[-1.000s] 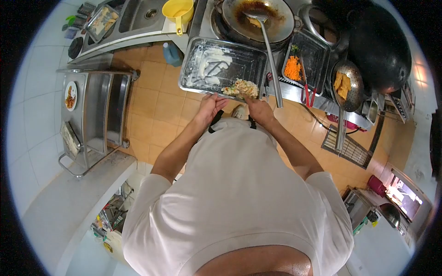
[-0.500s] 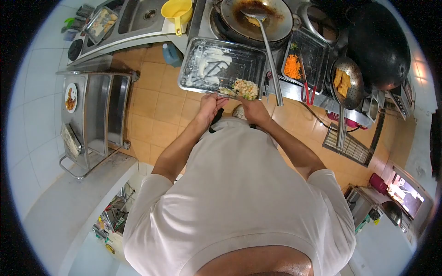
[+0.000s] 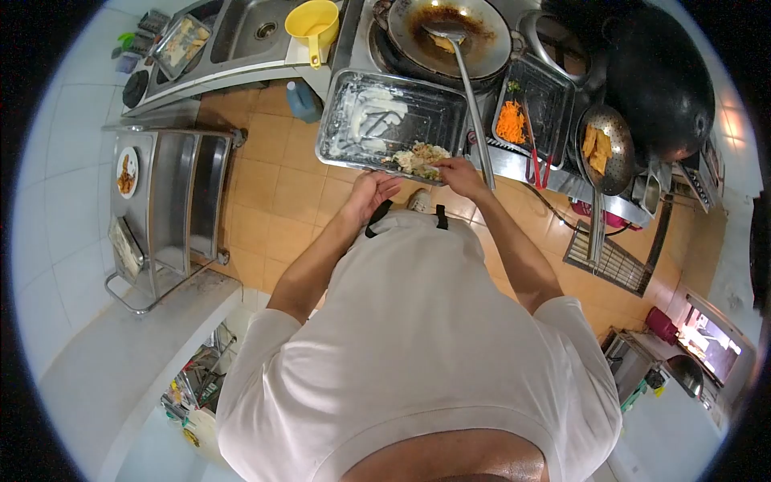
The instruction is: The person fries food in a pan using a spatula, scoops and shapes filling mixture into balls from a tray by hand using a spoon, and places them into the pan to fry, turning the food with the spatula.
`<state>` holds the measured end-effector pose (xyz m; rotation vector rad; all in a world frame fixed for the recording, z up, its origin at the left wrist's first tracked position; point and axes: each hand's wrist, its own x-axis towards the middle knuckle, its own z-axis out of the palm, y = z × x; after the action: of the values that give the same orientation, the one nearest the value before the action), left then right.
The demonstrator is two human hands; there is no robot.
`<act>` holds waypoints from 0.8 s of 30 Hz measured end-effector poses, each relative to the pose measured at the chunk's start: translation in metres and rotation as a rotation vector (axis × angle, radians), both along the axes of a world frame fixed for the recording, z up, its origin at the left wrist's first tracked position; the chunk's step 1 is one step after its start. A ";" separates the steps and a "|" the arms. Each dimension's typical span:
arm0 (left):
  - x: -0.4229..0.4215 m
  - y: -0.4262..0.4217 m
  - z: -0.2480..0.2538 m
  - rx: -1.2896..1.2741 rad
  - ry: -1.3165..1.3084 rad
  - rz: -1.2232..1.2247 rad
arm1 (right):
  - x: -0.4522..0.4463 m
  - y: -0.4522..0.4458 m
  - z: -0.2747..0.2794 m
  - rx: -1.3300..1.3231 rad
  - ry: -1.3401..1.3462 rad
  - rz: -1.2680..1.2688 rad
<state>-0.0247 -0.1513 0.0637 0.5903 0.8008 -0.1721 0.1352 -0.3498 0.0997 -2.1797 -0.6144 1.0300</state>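
A clear rectangular tray (image 3: 337,120) with white paste smeared in it lies in front of me. A mound of chopped, mixed filling (image 3: 419,158) sits at its near right side. My left hand (image 3: 373,193) is at the tray's near edge, palm turned up and fingers stretched to the right; no held thing shows in it. My right hand (image 3: 463,177) reaches over the near right edge, its fingers pressed together at the filling. What the right fingertips pinch is too small to make out.
Behind the tray is a wok (image 3: 490,56) with a long-handled spatula (image 3: 474,120). At right are a tray of shredded carrot (image 3: 511,122), red-handled tongs (image 3: 538,169) and a strainer (image 3: 610,173) with fried pieces. A yellow dipper (image 3: 313,22) stands by the sink; a steel trolley (image 3: 173,201) is at left.
My right hand has moved up and right, from the tray's near edge onto the filling. My left hand has shifted slightly down, its fingers now spread more to the right.
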 end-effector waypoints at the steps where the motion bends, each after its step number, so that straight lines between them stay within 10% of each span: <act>1: 0.000 0.001 -0.001 -0.013 0.002 0.003 | -0.001 0.000 0.000 0.010 -0.046 0.004; 24: -0.011 0.042 -0.037 0.002 0.127 0.076 | -0.009 -0.021 -0.008 -0.012 -0.111 -0.246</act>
<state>-0.0355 -0.1093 0.0262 0.5544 0.9450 -0.1400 0.1264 -0.3708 0.0915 -2.2676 -0.3765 0.7893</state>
